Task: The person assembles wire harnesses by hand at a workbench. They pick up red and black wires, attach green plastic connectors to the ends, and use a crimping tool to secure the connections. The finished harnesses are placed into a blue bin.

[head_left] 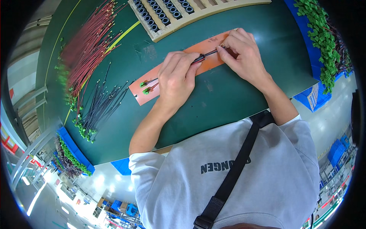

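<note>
My left hand [176, 78] is closed over a red and a black wire [154, 87], pinching them between thumb and fingers. Green connectors [146, 91] on the wires' ends stick out to its left. A dark, thicker piece [199, 58] shows at the left fingertips; its exact kind is hard to make out. From there a dark length of wire [211, 52] runs to my right hand [243, 53], whose thumb and forefinger are pinched on its end. Both hands rest over a long orange board [207, 68], which lies aslant on the green table.
Loose red wires [89, 49] and black wires [103, 103] with green connectors lie on the left. Beyond the board stands a beige slotted tray [162, 34] with rows of black rings [154, 28]. Blue bins of wires flank the table, at right [310, 49] and lower left [76, 150].
</note>
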Demonstrator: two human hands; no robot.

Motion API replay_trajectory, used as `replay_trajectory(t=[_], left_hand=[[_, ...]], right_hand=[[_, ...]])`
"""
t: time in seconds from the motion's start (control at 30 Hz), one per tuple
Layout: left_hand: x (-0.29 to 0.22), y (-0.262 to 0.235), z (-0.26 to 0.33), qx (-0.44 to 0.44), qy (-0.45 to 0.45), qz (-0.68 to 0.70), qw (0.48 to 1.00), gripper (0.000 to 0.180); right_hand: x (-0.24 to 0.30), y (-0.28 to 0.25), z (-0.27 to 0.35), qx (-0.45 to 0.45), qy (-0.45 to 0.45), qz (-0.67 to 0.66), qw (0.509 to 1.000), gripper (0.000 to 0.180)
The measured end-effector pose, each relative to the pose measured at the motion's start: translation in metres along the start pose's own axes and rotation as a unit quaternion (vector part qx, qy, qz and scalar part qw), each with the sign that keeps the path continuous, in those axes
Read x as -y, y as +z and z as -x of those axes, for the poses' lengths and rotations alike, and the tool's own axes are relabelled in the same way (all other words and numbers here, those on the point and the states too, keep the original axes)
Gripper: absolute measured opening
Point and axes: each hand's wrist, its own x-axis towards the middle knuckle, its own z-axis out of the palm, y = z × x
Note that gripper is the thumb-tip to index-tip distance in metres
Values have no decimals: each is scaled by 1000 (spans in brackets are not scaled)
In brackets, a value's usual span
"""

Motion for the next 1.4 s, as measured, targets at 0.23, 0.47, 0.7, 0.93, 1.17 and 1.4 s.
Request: replay_trajectory(t=[0.23, 0.47, 0.7, 0.93, 1.17, 1.4], left_hand=[[-8, 2, 0, 4, -116, 69, 991, 34], [-10, -9, -14, 90, -145, 87, 982, 37], [9, -1, -92, 359, -166, 190, 899, 24], [3, 13, -112, 448, -264, 171, 837, 18], [1, 20, -115, 430, -274, 184, 841, 17], [9, 10, -96, 365, -221, 222, 877, 24]], right_hand=[[-4, 4, 1, -2, -2, 4, 1000, 18], [-32, -7, 4, -61, 86, -94, 990, 25], [-31, -7, 5, -64, 85, -131, 986, 24], [-32, -8, 4, -56, 69, -122, 988, 22], [-35, -9, -1, -83, 89, -144, 982, 19], [-26, -5, -7, -76, 83, -146, 983, 14]])
